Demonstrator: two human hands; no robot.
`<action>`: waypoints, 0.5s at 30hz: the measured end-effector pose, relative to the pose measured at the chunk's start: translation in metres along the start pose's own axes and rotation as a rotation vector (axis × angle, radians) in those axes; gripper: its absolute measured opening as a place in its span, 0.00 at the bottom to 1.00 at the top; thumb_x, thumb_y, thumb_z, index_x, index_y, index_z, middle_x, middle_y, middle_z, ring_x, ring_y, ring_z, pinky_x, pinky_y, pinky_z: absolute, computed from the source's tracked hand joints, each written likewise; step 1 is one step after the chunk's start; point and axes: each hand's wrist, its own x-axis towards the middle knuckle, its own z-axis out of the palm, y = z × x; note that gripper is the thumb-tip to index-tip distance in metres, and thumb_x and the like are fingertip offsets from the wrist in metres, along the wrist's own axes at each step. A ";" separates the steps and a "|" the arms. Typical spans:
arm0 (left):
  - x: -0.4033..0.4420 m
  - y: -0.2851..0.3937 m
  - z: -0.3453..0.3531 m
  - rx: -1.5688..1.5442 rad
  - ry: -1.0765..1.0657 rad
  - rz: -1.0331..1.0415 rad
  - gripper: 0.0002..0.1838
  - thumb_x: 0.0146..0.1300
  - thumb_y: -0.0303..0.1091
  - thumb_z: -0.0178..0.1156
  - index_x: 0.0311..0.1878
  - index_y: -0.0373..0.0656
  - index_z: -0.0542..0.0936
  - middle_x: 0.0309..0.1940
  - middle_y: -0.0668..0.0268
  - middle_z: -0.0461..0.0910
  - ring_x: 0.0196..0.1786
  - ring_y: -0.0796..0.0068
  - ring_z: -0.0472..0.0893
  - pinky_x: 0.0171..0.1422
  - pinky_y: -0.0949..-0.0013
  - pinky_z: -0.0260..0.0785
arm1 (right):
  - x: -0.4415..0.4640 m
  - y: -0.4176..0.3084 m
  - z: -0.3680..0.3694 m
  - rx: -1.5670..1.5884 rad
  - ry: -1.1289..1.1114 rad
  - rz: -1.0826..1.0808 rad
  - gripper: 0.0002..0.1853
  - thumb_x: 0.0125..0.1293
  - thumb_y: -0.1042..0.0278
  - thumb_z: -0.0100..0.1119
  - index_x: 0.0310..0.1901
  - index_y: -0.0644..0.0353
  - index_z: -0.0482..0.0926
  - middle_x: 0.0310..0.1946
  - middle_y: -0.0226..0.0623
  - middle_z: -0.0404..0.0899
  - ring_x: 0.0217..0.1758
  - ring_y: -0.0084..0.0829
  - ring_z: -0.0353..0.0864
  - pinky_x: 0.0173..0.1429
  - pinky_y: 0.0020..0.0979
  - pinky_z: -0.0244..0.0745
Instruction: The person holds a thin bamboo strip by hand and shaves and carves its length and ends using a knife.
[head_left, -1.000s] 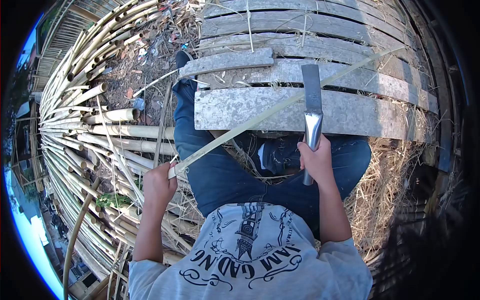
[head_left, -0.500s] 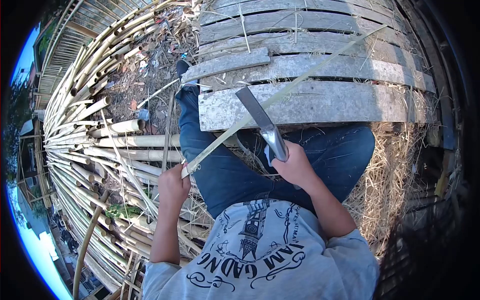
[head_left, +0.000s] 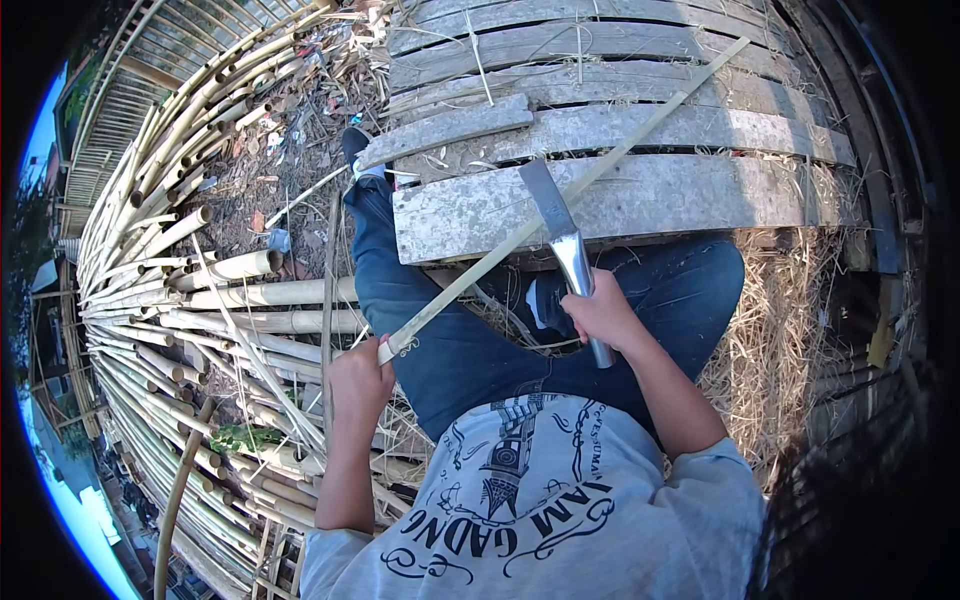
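Note:
A long, thin bamboo strip [head_left: 640,133] slants from my lap up over the slatted wooden platform [head_left: 650,195]. My left hand [head_left: 360,378] is closed around its lower end, where a small curl of shaving hangs by the fingers. My right hand [head_left: 607,312] grips the metal tube handle of a broad-bladed knife [head_left: 545,195]. The blade points away from me and lies across the strip near the platform's front edge. From this angle I cannot tell whether the edge is cutting into the strip.
Many cut bamboo poles [head_left: 235,293] are piled on my left. A short grey board [head_left: 445,132] lies on the platform, with loose slivers around it. Straw-like shavings [head_left: 765,340] heap up at the right. My jeans-covered legs [head_left: 400,280] are bent under the platform's edge.
The knife has shifted right and turned more upright, and more of its handle shows below my right hand. My left hand and the strip's lower end have moved slightly right.

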 end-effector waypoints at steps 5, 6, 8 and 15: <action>-0.004 0.014 0.006 -0.087 -0.021 -0.019 0.13 0.64 0.33 0.58 0.24 0.37 0.76 0.17 0.48 0.75 0.24 0.45 0.78 0.30 0.50 0.69 | -0.015 0.012 0.065 -0.272 -0.132 -0.256 0.13 0.50 0.71 0.58 0.35 0.70 0.75 0.21 0.47 0.75 0.24 0.38 0.79 0.33 0.39 0.74; -0.006 0.010 0.007 -0.086 -0.025 -0.019 0.13 0.64 0.33 0.58 0.24 0.37 0.76 0.17 0.48 0.75 0.24 0.45 0.78 0.30 0.50 0.69 | -0.020 -0.004 0.062 -0.224 -0.177 -0.103 0.13 0.49 0.70 0.58 0.35 0.70 0.76 0.23 0.50 0.75 0.31 0.43 0.80 0.42 0.41 0.73; -0.011 0.001 0.008 -0.137 -0.001 -0.060 0.14 0.65 0.34 0.58 0.23 0.37 0.76 0.17 0.48 0.75 0.23 0.44 0.78 0.29 0.50 0.68 | -0.010 -0.006 0.048 -0.266 -0.075 -0.277 0.11 0.50 0.72 0.58 0.33 0.70 0.74 0.22 0.46 0.76 0.26 0.38 0.79 0.35 0.39 0.73; -0.016 0.008 0.018 -0.134 -0.030 -0.087 0.15 0.65 0.34 0.58 0.23 0.37 0.76 0.17 0.48 0.75 0.23 0.43 0.77 0.28 0.49 0.67 | 0.022 -0.023 -0.020 -0.036 0.193 -0.055 0.05 0.55 0.78 0.53 0.26 0.61 0.68 0.14 0.30 0.68 0.11 0.21 0.67 0.14 0.27 0.65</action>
